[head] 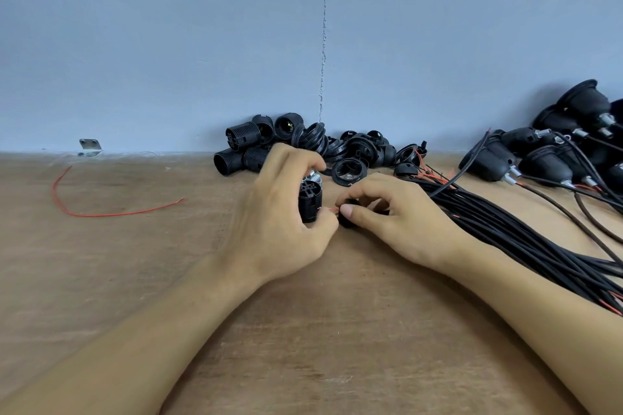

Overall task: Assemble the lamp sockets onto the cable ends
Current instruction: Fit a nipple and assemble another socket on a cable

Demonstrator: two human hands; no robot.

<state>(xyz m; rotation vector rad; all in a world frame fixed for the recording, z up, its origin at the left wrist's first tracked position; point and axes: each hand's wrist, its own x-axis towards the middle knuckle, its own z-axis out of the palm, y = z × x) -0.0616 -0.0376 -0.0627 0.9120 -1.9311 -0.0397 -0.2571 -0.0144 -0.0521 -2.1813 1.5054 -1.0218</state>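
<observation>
Head view: left hand is curled around a black threaded socket body, held roughly upright just above the wooden table, fingers over the top, thumb against the lower side. A shiny metal part is seen at the body's upper end, partly hidden by the fingers. Right hand is closed in a pinch on a small black cap, thumb tip on its front, remaining fingers curled behind it. A thin red wire end is seen in the narrow gap between cap and socket body; whether it is already seated in the body cannot be told. Both hands are nearly touching, near the table centre. A bundle of black cables is laid from behind the right hand out to the right edge, with red conductor ends visible at its far end. A heap of loose black socket parts, threaded bodies and rings, is stacked against the blue-grey wall just behind the hands. Assembled sockets on cables are piled far right. A loose red wire is lying curved on the table at left, well apart from the hands. A small metal bracket is seen at the wall-table joint, far left.
</observation>
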